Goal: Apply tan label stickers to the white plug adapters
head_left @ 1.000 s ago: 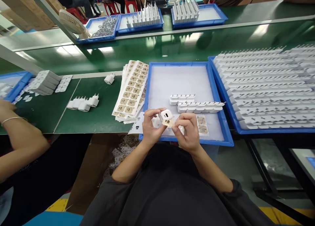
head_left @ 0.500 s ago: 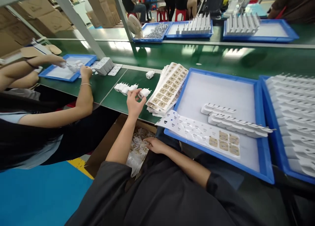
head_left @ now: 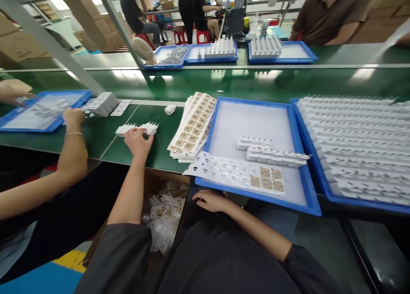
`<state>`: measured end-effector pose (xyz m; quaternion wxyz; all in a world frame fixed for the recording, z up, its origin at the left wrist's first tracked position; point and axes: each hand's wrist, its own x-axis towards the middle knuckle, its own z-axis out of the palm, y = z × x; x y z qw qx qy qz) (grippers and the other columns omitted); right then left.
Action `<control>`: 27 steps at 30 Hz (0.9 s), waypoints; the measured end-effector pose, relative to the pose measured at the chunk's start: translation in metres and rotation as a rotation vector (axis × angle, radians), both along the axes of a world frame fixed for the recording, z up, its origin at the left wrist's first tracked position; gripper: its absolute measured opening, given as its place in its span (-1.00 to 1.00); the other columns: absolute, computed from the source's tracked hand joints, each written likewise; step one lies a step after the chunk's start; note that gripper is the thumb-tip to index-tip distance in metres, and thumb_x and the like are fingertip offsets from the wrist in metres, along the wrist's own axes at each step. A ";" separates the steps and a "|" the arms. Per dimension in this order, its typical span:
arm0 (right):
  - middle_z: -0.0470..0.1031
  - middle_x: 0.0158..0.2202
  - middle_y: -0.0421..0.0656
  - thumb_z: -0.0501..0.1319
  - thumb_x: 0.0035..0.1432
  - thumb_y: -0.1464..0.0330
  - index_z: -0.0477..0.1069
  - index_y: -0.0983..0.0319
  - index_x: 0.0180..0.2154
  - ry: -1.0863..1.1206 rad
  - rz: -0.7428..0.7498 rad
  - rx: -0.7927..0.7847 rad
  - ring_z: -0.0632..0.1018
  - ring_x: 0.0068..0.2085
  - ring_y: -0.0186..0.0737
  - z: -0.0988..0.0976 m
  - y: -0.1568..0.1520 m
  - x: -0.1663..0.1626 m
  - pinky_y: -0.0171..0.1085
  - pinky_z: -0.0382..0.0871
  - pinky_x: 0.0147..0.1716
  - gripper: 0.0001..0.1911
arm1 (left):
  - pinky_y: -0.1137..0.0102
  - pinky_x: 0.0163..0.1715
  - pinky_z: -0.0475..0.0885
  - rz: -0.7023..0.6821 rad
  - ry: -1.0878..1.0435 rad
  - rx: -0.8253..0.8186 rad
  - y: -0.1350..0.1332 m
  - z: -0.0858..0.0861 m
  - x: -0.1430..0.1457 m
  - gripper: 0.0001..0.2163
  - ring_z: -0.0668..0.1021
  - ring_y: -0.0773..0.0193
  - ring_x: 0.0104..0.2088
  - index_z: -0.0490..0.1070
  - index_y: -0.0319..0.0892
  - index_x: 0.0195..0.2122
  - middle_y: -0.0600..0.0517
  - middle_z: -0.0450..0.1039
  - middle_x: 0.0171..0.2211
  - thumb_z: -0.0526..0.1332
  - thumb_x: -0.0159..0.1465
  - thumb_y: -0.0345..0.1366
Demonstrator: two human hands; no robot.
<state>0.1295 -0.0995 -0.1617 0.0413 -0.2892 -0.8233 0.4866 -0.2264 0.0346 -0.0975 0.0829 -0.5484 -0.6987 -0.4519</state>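
Note:
On the green bench, my left hand (head_left: 139, 143) is closed around part of a short row of white plug chargers (head_left: 150, 127), thumb at the right end and fingers over the middle. The pins point away from me. A single white charger (head_left: 170, 109) lies apart, farther back. My right hand (head_left: 209, 200) rests on my lap, fingers loosely stretched and holding nothing. To the right of the row are stacked sheets of tan stickers (head_left: 192, 127). A mostly peeled sticker sheet (head_left: 224, 170) lies across the front of a blue tray (head_left: 256, 110), beside two rows of chargers (head_left: 275, 155).
A second blue tray (head_left: 323, 187) at the right is filled with rows of chargers. Below the bench edge, a cardboard box (head_left: 184, 187) holds used sticker backing. A co-worker's arm (head_left: 75, 144) works at the left by another blue tray (head_left: 57, 125). More trays stand across the bench.
My left hand has brought the single charger leftward against the row and now spans several of them. My view has turned to the right. My right hand stays on my lap.

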 end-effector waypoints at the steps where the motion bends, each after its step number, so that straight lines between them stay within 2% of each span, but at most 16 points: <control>1: 0.61 0.05 -0.01 0.17 0.28 0.48 0.55 0.22 0.05 0.008 -0.001 -0.006 0.61 0.06 -0.06 0.010 -0.002 0.007 -0.13 0.45 0.12 -0.65 | -0.24 0.26 0.04 -0.007 -0.016 0.011 0.003 0.001 -0.002 -0.56 0.24 -0.23 0.17 0.41 -0.19 -0.29 -0.07 0.30 -0.18 0.41 0.14 0.11; 4: 0.59 0.10 -0.02 0.16 0.33 0.43 0.53 0.21 0.09 0.091 0.046 -0.015 0.60 0.10 -0.08 0.049 -0.012 0.031 -0.17 0.43 0.15 -0.66 | -0.33 0.28 -0.03 -0.024 -0.030 0.043 0.006 0.015 0.011 -0.54 0.21 -0.29 0.20 0.37 -0.16 -0.28 -0.07 0.32 -0.17 0.39 0.15 0.15; 6: 0.60 0.09 -0.04 0.14 0.36 0.41 0.52 0.19 0.10 0.220 0.106 -0.002 0.61 0.08 -0.13 0.080 -0.017 0.050 -0.22 0.45 0.12 -0.66 | -0.26 0.28 0.09 -0.090 -0.006 0.036 0.003 0.031 0.040 -0.59 0.30 -0.22 0.16 0.40 -0.15 -0.21 -0.07 0.38 -0.14 0.37 0.20 0.08; 7: 0.62 0.06 -0.06 0.13 0.38 0.40 0.52 0.18 0.10 0.281 0.117 0.008 0.62 0.05 -0.16 0.095 -0.019 0.061 -0.24 0.47 0.09 -0.67 | -0.17 0.25 0.22 -0.148 0.015 0.016 0.000 0.040 0.061 -0.64 0.38 -0.15 0.11 0.42 -0.15 -0.16 -0.07 0.43 -0.13 0.35 0.24 0.03; 9: 0.64 0.01 -0.07 0.11 0.40 0.37 0.51 0.16 0.09 0.366 0.056 0.039 0.65 -0.01 -0.19 0.119 -0.018 0.085 -0.25 0.51 0.01 -0.68 | 0.04 0.05 0.44 -0.311 0.069 -0.064 -0.012 0.056 0.114 -0.73 0.50 -0.01 -0.04 0.48 -0.16 -0.11 -0.05 0.50 -0.16 0.27 0.33 -0.07; 11: 0.66 -0.05 -0.08 0.12 0.41 0.36 0.53 0.14 0.06 0.384 -0.138 0.130 0.66 -0.05 -0.17 0.131 -0.012 0.112 -0.20 0.53 -0.03 -0.71 | 0.18 -0.09 0.51 -0.553 0.121 -0.217 -0.026 0.068 0.173 -0.78 0.57 0.08 -0.14 0.52 -0.12 -0.13 -0.02 0.56 -0.17 0.22 0.36 -0.11; 13: 0.67 -0.11 -0.08 0.14 0.39 0.37 0.54 0.13 0.00 0.319 -0.409 0.284 0.65 -0.09 -0.11 0.130 -0.003 0.139 -0.12 0.54 -0.05 -0.75 | 0.20 -0.10 0.51 -0.830 0.236 -0.399 -0.039 0.073 0.228 -0.78 0.59 0.07 -0.11 0.54 -0.08 -0.16 -0.01 0.59 -0.15 0.20 0.37 -0.09; 14: 0.66 -0.12 -0.07 0.15 0.37 0.38 0.54 0.13 -0.01 0.264 -0.535 0.368 0.65 -0.09 -0.07 0.127 0.001 0.151 -0.07 0.54 -0.04 -0.75 | 0.20 -0.08 0.51 -0.919 0.288 -0.456 -0.044 0.073 0.252 -0.77 0.59 0.04 -0.07 0.54 -0.08 -0.13 -0.03 0.59 -0.12 0.20 0.37 -0.08; 16: 0.64 -0.12 -0.04 0.16 0.34 0.39 0.54 0.15 -0.02 0.152 -0.689 0.491 0.63 -0.07 -0.01 0.118 0.007 0.172 0.00 0.53 -0.04 -0.75 | 0.18 -0.03 0.51 -0.990 0.369 -0.557 -0.051 0.070 0.287 -0.72 0.56 -0.01 0.02 0.51 -0.10 -0.04 -0.08 0.56 -0.04 0.26 0.33 -0.07; 19: 0.62 -0.06 -0.02 0.17 0.31 0.40 0.53 0.16 -0.01 0.067 -0.680 0.537 0.61 -0.02 0.02 0.107 0.009 0.190 0.04 0.53 -0.01 -0.74 | 0.11 0.03 0.49 -0.974 0.420 -0.681 -0.055 0.064 0.312 -0.57 0.52 -0.09 0.10 0.43 -0.13 0.10 -0.16 0.47 0.06 0.34 0.26 -0.09; 22: 0.61 -0.03 -0.02 0.19 0.32 0.38 0.53 0.15 0.00 0.060 -0.600 0.556 0.58 0.00 0.03 0.104 0.007 0.194 0.07 0.51 0.02 -0.74 | 0.14 0.00 0.51 -0.985 0.332 -0.787 -0.054 0.062 0.318 -0.51 0.55 -0.06 0.08 0.36 -0.14 0.16 -0.18 0.41 0.12 0.35 0.24 -0.12; 24: 0.61 -0.04 -0.02 0.20 0.33 0.35 0.54 0.15 0.00 0.057 -0.567 0.581 0.57 -0.01 0.03 0.103 0.008 0.191 0.06 0.50 0.01 -0.76 | 0.16 -0.01 0.50 -1.017 0.227 -0.873 -0.051 0.063 0.318 -0.52 0.58 -0.03 0.03 0.37 -0.13 0.12 -0.15 0.46 0.07 0.37 0.22 -0.11; 27: 0.62 -0.06 -0.02 0.21 0.35 0.32 0.56 0.14 -0.02 0.040 -0.515 0.611 0.57 -0.07 0.01 0.104 0.011 0.185 0.01 0.49 -0.06 -0.77 | 0.21 -0.03 0.48 -1.096 0.035 -1.057 -0.043 0.068 0.317 -0.57 0.61 0.01 -0.05 0.44 -0.10 0.01 -0.04 0.56 -0.13 0.40 0.15 -0.09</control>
